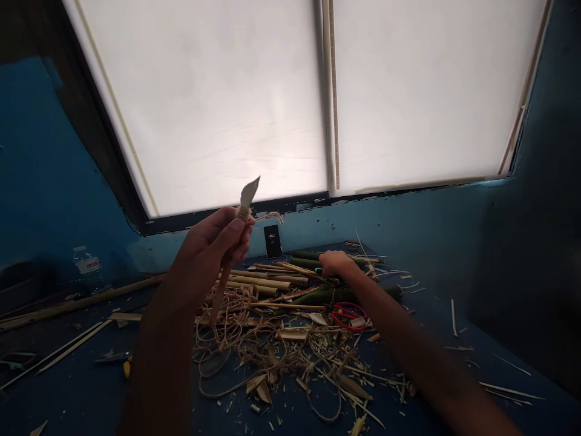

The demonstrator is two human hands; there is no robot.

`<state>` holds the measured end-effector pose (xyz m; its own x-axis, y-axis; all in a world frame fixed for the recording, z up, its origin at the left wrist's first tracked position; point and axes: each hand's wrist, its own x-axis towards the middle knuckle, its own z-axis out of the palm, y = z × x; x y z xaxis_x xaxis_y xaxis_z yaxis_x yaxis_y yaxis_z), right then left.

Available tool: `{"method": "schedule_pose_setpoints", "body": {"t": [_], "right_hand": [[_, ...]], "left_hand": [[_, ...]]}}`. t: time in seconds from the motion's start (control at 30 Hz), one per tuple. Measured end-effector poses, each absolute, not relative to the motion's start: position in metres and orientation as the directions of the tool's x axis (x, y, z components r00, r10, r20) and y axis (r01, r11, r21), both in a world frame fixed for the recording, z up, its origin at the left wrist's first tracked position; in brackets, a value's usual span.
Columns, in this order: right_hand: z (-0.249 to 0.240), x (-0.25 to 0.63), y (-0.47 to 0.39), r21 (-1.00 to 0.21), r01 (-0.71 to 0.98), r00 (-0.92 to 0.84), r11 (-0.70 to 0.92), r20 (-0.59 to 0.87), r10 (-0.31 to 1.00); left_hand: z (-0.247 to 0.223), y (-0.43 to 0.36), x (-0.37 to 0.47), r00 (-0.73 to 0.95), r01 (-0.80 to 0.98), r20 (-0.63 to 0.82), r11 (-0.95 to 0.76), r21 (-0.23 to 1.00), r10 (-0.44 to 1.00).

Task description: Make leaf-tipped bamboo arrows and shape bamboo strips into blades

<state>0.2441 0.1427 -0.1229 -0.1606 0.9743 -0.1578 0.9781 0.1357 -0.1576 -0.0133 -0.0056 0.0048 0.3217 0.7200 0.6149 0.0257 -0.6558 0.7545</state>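
Left hand [206, 249]: fingers pinch stick [220, 290]; slack pinch could unwind twine [244, 214]. Right hand [336, 264] at bamboo [305, 263], can't tell grip.

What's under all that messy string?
Through the loops of the string, you can see the blue tabletop and some dry scraps. Where it bunches up thickest, it covers whatever is below, so I can't tell.

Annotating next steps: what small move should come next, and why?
Probably bring the right hand over to the loose twine end: it juts free from the binding under the pale pointed tip, while the left hand holds the stick and the right is down at the bamboo pieces.
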Motion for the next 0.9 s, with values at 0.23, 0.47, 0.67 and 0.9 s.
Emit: {"method": "schedule_pose_setpoints", "body": {"t": [0.23,0.47,0.67,0.9], "right_hand": [[-0.129,0.257,0.151,-0.21,0.964,-0.184,0.161,-0.095,0.978],[-0.078,0.261,0.131,-0.409,0.809,-0.234,0.422,0.434,0.87],[-0.021,0.255,0.04,-0.147,0.735,-0.224,0.662,0.869,0.441],[-0.012,0.232,-0.04,0.182,0.844,-0.301,0.505,0.939,0.165]], "left_hand": [[0.006,-0.006,-0.014,0.265,-0.036,0.662,-0.679,0.733,0.701],[0.009,-0.015,-0.013,0.219,-0.064,0.705,-0.711,0.7,0.674],[0.008,-0.021,-0.011,0.07,0.045,0.796,-0.8,0.599,0.601],[0.008,-0.021,-0.008,0.018,0.1,0.822,-0.819,0.565,0.569]]}}
